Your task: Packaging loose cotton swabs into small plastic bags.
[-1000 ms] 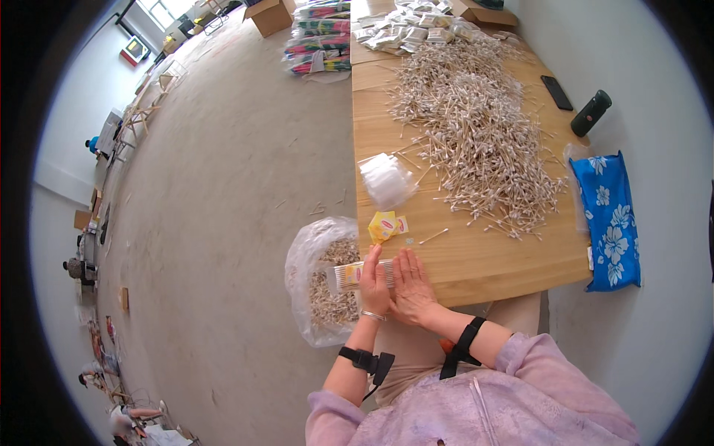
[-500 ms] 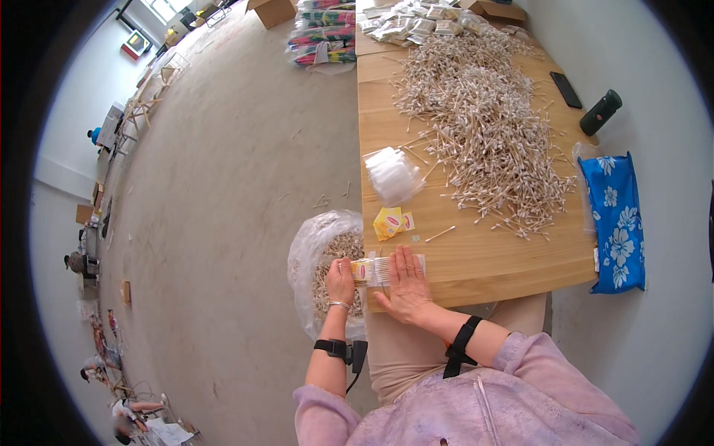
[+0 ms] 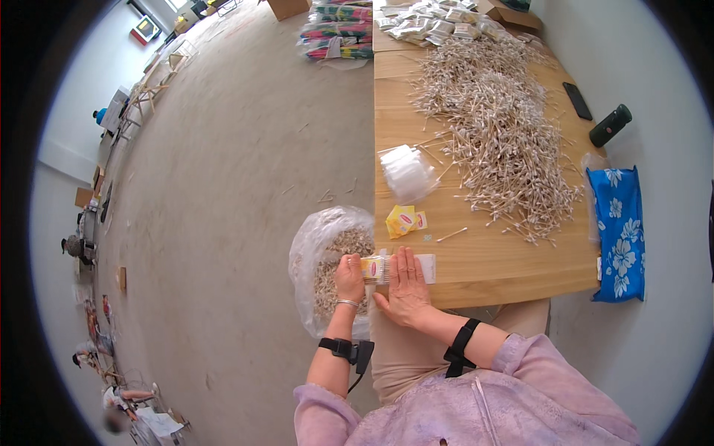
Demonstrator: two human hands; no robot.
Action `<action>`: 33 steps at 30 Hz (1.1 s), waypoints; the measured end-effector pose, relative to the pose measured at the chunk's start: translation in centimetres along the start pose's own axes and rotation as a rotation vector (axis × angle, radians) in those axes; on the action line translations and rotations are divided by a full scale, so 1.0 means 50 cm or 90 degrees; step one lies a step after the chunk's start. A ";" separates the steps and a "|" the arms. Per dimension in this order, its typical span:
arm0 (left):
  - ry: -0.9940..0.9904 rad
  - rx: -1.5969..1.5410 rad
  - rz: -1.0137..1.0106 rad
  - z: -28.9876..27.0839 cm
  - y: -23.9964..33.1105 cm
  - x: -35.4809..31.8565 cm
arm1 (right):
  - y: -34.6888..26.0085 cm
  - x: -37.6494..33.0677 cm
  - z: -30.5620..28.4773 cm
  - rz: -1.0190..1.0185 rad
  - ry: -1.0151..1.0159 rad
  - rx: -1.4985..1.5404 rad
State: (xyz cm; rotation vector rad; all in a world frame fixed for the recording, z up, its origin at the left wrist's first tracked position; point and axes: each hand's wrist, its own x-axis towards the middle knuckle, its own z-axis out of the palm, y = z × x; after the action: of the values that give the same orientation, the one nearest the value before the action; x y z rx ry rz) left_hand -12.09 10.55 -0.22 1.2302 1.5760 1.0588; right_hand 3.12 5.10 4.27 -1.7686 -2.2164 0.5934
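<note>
A small clear packet of cotton swabs (image 3: pixel 387 267) with a yellow label lies at the near left corner of the wooden table (image 3: pixel 513 260). My left hand (image 3: pixel 349 278) grips its left end. My right hand (image 3: pixel 407 286) lies flat on top of the packet, fingers together, pressing it down. Just beyond the packet are a few yellow labels (image 3: pixel 404 221), a single loose swab (image 3: pixel 452 235) and a stack of clear empty bags (image 3: pixel 408 174). A big heap of loose swabs (image 3: pixel 494 126) covers the middle of the table.
A large clear plastic bag of swabs (image 3: pixel 327 260) stands on the floor to the left of the table corner. A blue flowered cloth (image 3: pixel 619 230), a dark bottle (image 3: pixel 610 125) and a phone (image 3: pixel 577 100) lie at the right. Filled packets (image 3: pixel 439 26) sit at the far end.
My hands, first raised together in front of me, came down to the table corner. The left hand now holds the packet's end and the right hand presses flat on it.
</note>
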 end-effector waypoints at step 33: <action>-0.089 -0.081 -0.065 -0.011 -0.011 0.017 | 0.007 0.066 0.002 0.009 0.269 0.572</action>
State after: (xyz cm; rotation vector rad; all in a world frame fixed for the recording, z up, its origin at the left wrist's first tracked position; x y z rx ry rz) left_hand -12.87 11.26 -0.70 1.1019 1.4269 0.9711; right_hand 2.61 8.34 3.83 -1.2615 -1.3204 0.9199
